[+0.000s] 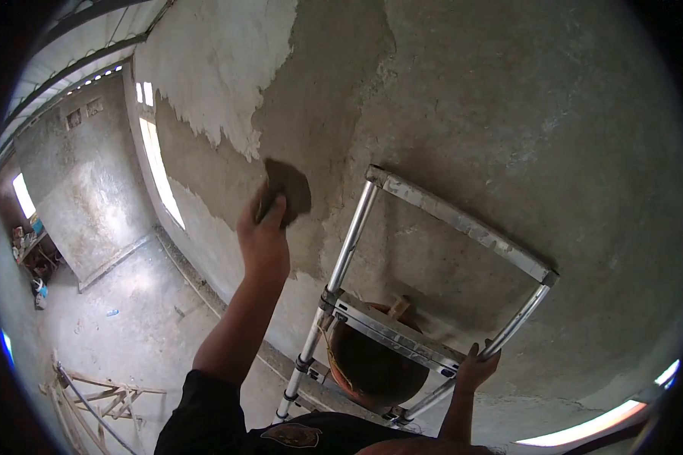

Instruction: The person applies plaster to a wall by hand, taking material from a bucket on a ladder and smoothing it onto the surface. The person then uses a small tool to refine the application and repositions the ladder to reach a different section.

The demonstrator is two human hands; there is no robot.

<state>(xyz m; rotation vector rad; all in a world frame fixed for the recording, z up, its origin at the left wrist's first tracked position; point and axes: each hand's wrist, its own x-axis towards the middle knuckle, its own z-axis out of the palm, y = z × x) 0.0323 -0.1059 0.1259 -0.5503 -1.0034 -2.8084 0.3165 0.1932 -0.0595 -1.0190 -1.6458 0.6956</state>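
My left hand is raised at the wall, closed on a flat dark grey piece with uneven edges, whose exact kind I cannot tell. It overlaps the damp, darker plaster. Lower right, my right hand grips the side rail of an aluminium ladder. The ladder's top bar lies close to the wall, smeared with grey. Behind its upper step sits a round, reddish-rimmed bucket with dark contents. A short wooden piece sticks up at the bucket's far rim.
Pale wall borders the dark plaster in a ragged edge. Far below on the left lie the concrete floor and a wooden trestle. A narrow window opens in the wall, and metal roof sheeting slopes overhead.
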